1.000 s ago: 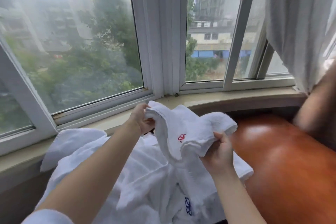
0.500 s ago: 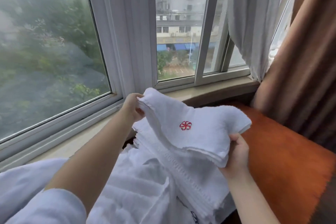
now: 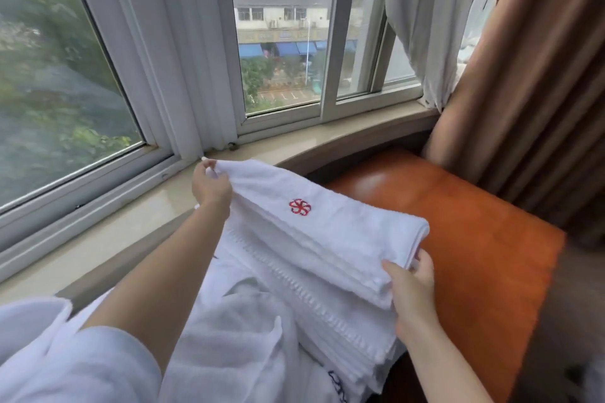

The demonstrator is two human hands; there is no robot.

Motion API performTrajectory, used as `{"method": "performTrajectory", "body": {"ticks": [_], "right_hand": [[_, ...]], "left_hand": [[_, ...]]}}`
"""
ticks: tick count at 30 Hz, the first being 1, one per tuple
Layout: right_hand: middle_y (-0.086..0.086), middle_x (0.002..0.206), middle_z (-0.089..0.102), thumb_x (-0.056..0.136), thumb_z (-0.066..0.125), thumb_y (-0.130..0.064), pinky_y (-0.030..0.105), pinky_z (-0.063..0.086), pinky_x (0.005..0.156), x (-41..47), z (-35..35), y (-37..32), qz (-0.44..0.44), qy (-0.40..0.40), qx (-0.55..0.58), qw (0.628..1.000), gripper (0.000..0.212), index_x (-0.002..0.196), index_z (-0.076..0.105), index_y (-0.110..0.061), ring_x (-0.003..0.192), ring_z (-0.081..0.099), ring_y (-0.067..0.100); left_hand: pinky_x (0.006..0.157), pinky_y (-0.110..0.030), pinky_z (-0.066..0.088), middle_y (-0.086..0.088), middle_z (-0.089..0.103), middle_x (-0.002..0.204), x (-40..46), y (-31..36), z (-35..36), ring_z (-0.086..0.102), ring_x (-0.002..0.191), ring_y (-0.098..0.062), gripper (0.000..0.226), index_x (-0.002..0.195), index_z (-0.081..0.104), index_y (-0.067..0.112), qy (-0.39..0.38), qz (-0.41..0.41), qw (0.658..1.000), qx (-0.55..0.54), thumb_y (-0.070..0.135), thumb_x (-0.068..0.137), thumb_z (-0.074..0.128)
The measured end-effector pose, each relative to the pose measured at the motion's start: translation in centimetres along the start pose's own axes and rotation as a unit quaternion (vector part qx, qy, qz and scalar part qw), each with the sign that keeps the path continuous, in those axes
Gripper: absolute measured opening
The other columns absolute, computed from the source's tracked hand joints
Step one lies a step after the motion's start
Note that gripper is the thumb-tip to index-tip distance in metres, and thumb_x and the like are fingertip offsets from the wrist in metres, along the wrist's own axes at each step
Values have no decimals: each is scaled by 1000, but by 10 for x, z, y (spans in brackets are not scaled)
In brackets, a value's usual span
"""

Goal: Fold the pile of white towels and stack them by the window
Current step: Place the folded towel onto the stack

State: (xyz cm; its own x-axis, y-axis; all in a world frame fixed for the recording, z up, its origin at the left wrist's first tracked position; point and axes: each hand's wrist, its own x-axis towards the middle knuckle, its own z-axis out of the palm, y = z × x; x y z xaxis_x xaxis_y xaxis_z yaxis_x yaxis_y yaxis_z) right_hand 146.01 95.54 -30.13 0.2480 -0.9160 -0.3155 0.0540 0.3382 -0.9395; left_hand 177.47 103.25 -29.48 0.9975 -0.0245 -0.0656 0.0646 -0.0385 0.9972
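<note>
Folded towel [image 3: 327,226] lowered — flatter now.

The folded white terry-cloth towel [image 3: 330,232] looks soft and nubby, with a red stitched emblem [image 3: 300,207]. The orange seat cushion [image 3: 465,239] on the right is smooth and glossy. The far beige stone windowsill [image 3: 294,147] is polished; the brown curtain [image 3: 540,75] is matt cloth.

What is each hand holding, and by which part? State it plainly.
Both hold the folded white towel with the red emblem. The left hand pinches its far corner near the windowsill; the right hand grips its near folded edge.
</note>
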Motion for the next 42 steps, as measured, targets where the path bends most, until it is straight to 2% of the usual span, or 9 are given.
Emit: {"method": "performTrajectory", "body": {"ticks": [5, 12, 16, 18, 21, 25, 28, 34, 42], "right_hand": [[-5, 114, 58, 88, 55, 9, 31, 43, 85, -32, -3, 8, -49, 24, -14, 998, 62, 141, 38, -19, 96, 58, 14], [-2, 136, 45, 89, 56, -3, 31, 35, 90, -36, -16, 17, -45, 40, -119, 991, 69, 148, 27, -22, 112, 47, 18], [12, 142, 34, 74, 70, -8, 41, 29, 107, -42, -17, 30, -130, 103, -378, 911, 89, 149, 26, -24, 125, 31, 31], [11, 149, 27, 72, 71, -9, 44, 26, 110, -42, -14, 29, -202, 93, -436, 872, 82, 146, 37, -23, 131, 22, 29], [7, 155, 25, 86, 64, -21, 38, 15, 117, -31, 3, 13, -271, -17, -488, 829, 52, 137, 52, -22, 143, 13, 23], [5, 163, 3, 98, 42, -47, 39, -3, 120, -8, 22, 13, -245, -141, -596, 752, 60, 152, 26, -27, 149, -6, 22], [2, 162, -19, 99, 21, -58, 45, -16, 118, -3, 17, 36, -209, -164, -663, 700, 67, 155, -4, -33, 147, -23, 21], [-3, 148, -39, 73, -17, -69, 46, -25, 111, -4, 14, 62, -242, -126, -667, 693, 78, 144, -28, -37, 142, -34, 17], [2, 161, -21, 98, 16, -62, 44, -17, 116, -5, 18, 43, -209, -155, -673, 692, 69, 154, -11, -31, 147, -23, 20]], "left_hand": [[103, -22, 42, -4, 53, 133, -9, -12, -7, 54, 117, -12, 40, 128, 61, 11, 94, -22, 993, -66, -4, 95, 45], [110, -36, 36, -18, 35, 145, -31, -21, -25, 40, 131, -32, 45, 138, 47, 5, 22, -2, 984, 175, 0, 93, 44], [116, -42, 22, -14, 10, 157, -43, -14, -31, 11, 144, -32, 60, 142, 41, 17, -72, 128, 887, 437, -1, 85, 49], [112, -43, 26, -16, 34, 148, -46, -16, -25, 30, 137, -33, 45, 135, 50, 13, -174, 230, 804, 520, 6, 90, 47], [99, -48, 39, -17, 50, 121, -59, -15, -14, 47, 118, -37, 28, 113, 53, 4, -281, 243, 734, 569, 19, 98, 35], [118, -47, 12, -10, 4, 162, -69, -28, -16, 7, 148, -29, 57, 154, 13, 15, -319, 210, 655, 651, 42, 104, 18], [120, -45, -6, -5, -19, 161, -80, -42, -21, -15, 149, -25, 59, 155, -8, 26, -332, 202, 648, 655, 47, 103, 12], [120, -45, -9, -1, -20, 161, -76, -58, -20, -19, 148, -23, 56, 153, -10, 36, -328, 206, 654, 650, 48, 103, 12], [121, -46, 1, -5, -10, 163, -96, -29, -24, -8, 150, -26, 55, 155, -2, 31, -342, 191, 633, 668, 45, 104, 15]]}}
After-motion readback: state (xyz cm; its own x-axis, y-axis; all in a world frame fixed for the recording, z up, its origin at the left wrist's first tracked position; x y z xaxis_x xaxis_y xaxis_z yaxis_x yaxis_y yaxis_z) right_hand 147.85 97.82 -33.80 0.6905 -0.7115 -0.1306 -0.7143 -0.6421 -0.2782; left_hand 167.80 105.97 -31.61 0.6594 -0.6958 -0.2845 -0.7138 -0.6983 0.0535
